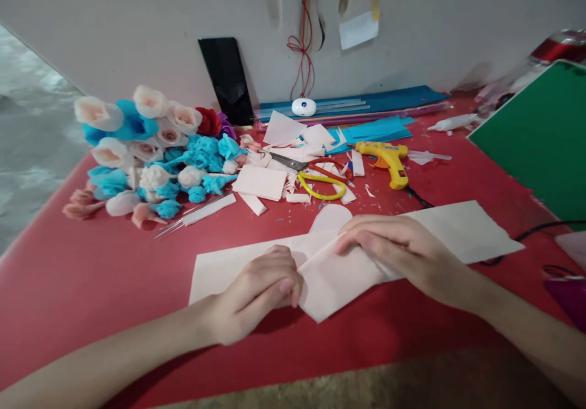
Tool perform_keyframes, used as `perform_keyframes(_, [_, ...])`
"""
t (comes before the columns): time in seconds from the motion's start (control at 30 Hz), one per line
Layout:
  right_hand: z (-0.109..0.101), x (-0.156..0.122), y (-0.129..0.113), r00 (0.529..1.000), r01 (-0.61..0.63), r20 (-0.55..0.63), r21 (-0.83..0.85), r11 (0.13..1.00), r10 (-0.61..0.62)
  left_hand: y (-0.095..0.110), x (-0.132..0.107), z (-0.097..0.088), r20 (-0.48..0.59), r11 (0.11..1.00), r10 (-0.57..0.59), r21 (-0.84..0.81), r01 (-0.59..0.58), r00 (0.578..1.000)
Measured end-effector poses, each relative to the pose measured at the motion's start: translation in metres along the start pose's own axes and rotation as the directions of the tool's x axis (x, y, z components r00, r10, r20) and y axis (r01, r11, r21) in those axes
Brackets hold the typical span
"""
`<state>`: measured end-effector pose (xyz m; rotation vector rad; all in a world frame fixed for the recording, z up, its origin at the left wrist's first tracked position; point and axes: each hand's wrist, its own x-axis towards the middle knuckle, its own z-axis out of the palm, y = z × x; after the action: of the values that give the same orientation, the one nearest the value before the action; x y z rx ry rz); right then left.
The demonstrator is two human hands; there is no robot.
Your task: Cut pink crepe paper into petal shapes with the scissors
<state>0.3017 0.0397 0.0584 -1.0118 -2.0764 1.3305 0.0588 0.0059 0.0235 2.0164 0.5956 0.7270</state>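
- One red table cover (pixel 68 275) fills most of the view, running back to a pale wall.
- Green board (pixel 540 128) leans in at the far right edge.
- Pale paper sheet (pixel 462 232), a long strip, lies across the near middle of the cover. Its centre is folded up into a slanted flap under both hands.
- Paper flowers (pixel 151 152) in blue, white and peach are heaped at the back left.
- Blue sheets (pixel 379 129) lie along the foot of the wall.
- Right hand (pixel 403 247) rests flat on the fold, fingers straight and together, pressing down.
- Left hand (pixel 256 293) is curled, thumb and fingertips closed on the flap's near left edge.
- Black slab (pixel 226 79) leans upright against the wall.
- Yellow glue gun (pixel 387 159) lies behind the sheet, well apart from the hands.
- Scissors (pixel 320 180) with yellow and red handles lie among white offcuts.
- Paper note (pixel 359 29) hangs on the wall; any writing on it is too small to read.
- White oval gadget (pixel 303 107) sits at the wall's foot, with an unreadable blue mark.
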Motion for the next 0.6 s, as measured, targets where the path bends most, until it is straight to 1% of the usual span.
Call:
perform_keyframes(0.07, [-0.009, 0.001, 0.001, 0.996, 0.022, -0.088, -0.027, 0.999, -0.025, -0.003, -0.003, 0.001, -0.020, 1.000, 0.011, -0.020, -0.012, 1.000])
perform_keyframes(0.1, [-0.013, 0.002, 0.001, 0.991, 0.049, -0.123, -0.045, 0.998, -0.054, -0.005, -0.005, 0.002, -0.039, 1.000, 0.000, -0.024, -0.001, 0.999])
perform_keyframes(0.13, [-0.016, 0.003, 0.001, 0.986, 0.082, -0.140, -0.061, 0.995, -0.090, -0.006, -0.007, 0.003, -0.080, 0.999, -0.026, -0.026, 0.024, 0.996])
perform_keyframes(0.17, [-0.018, 0.003, 0.001, 0.983, 0.112, -0.135, -0.069, 0.991, -0.120, -0.007, -0.008, 0.004, -0.137, 0.998, -0.060, -0.028, 0.057, 0.989])
perform_keyframes(0.23, [-0.018, 0.003, 0.000, 0.988, 0.138, -0.066, -0.063, 0.988, -0.142, -0.008, -0.009, 0.006, -0.239, 0.990, -0.140, -0.028, 0.138, 0.961])
perform_keyframes(0.27, [-0.016, 0.003, 0.000, 0.990, 0.138, -0.029, -0.056, 0.989, -0.140, -0.009, -0.008, 0.007, -0.257, 0.984, -0.177, -0.026, 0.177, 0.950])
perform_keyframes(0.3, [-0.013, 0.002, -0.001, 0.991, 0.135, -0.001, -0.053, 0.989, -0.136, -0.009, -0.007, 0.008, -0.252, 0.978, -0.207, -0.014, 0.210, 0.945])
perform_keyframes(0.4, [-0.005, 0.002, -0.003, 0.990, 0.135, 0.038, -0.059, 0.989, -0.133, -0.009, -0.002, 0.010, -0.175, 0.963, -0.261, 0.022, 0.268, 0.949])
perform_keyframes(0.47, [-0.002, 0.001, -0.004, 0.990, 0.117, 0.082, -0.066, 0.991, -0.111, -0.006, 0.000, 0.011, -0.095, 0.959, -0.284, -0.027, 0.283, 0.954])
perform_keyframes(0.53, [-0.001, 0.001, -0.005, 0.979, 0.104, 0.180, -0.063, 0.993, -0.091, -0.003, 0.001, 0.012, 0.015, 0.952, -0.284, -0.112, 0.283, 0.959])
perform_keyframes(0.6, [0.002, 0.001, -0.006, 0.946, 0.103, 0.314, -0.050, 0.993, -0.083, 0.000, 0.001, 0.014, 0.108, 0.950, -0.260, -0.149, 0.274, 0.960])
